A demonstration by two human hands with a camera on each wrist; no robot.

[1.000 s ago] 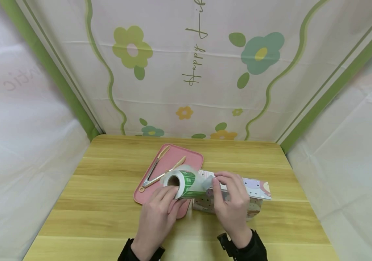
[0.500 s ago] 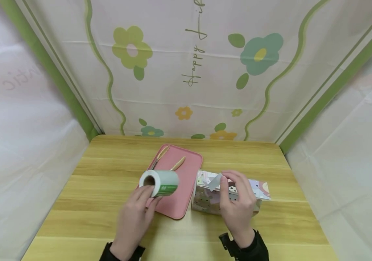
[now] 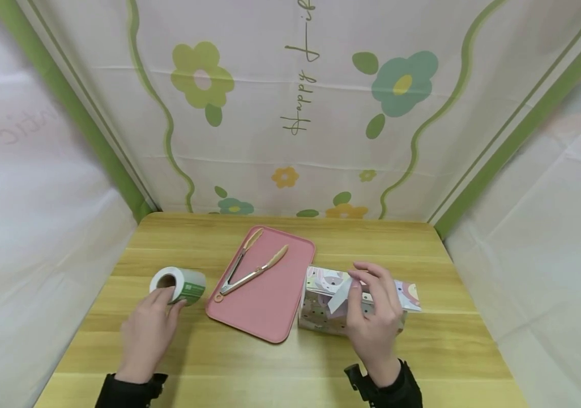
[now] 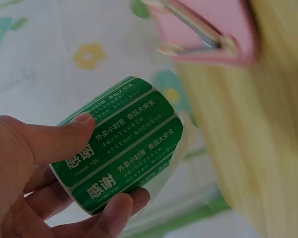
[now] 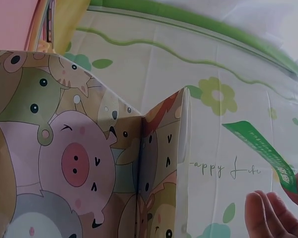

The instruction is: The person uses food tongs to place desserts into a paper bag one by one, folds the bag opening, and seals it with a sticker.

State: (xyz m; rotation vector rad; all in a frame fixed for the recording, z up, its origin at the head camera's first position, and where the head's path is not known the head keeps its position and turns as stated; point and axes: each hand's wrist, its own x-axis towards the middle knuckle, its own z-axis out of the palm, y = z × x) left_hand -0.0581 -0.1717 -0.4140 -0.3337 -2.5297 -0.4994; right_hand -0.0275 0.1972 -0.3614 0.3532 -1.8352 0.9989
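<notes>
In the head view my left hand (image 3: 148, 328) grips a roll of labels (image 3: 191, 286) at its near end, over the left part of the table. Close up in the left wrist view, the roll carries green labels with white lettering, held between thumb and fingers. My right hand (image 3: 378, 314) pinches one loose label (image 3: 339, 296) at its end, above the cartoon-animal box (image 3: 321, 313). The right wrist view shows that label (image 5: 266, 154) curving away from the fingertips, its green printed face visible. Beside it stands the box (image 5: 84, 163), with a pig on its side.
A pink tray (image 3: 270, 309) lies left of the box, almost against it. Metal tongs with beige tips (image 3: 250, 277) rest spread on the tray. A printed cloth (image 3: 290, 113) hangs behind the wooden table (image 3: 250, 368), and white cloth walls flank it.
One label has come off the roll into my right hand. My left hand has carried the roll leftward, past the tray, uncovering the tongs. The right hand has shifted slightly right.
</notes>
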